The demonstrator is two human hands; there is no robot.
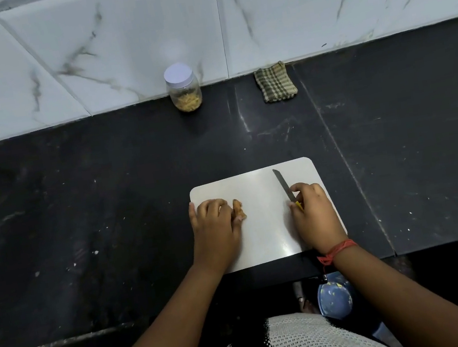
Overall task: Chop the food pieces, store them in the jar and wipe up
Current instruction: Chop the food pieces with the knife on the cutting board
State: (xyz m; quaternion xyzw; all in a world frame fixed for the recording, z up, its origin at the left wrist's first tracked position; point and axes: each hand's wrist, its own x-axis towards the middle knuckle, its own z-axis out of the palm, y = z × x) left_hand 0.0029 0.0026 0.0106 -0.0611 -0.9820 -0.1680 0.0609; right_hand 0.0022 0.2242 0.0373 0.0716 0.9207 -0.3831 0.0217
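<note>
Black table (107,207) is carrying a white board (266,227); left hand (215,229) is pinching food (239,209), right hand (314,216) gripping a knife (283,185).

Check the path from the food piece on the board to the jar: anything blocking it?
No object lies on the dark counter between the food piece and the jar. But the jar's white lid is on, closing the opening. The folded cloth lies to the jar's right, off the path.

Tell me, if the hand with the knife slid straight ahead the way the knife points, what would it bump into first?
Probably nothing soon. The right hand aims its knife up and slightly left, across bare cutting board. Beyond lies dark counter, then likely the wall, between jar and cloth.
</note>
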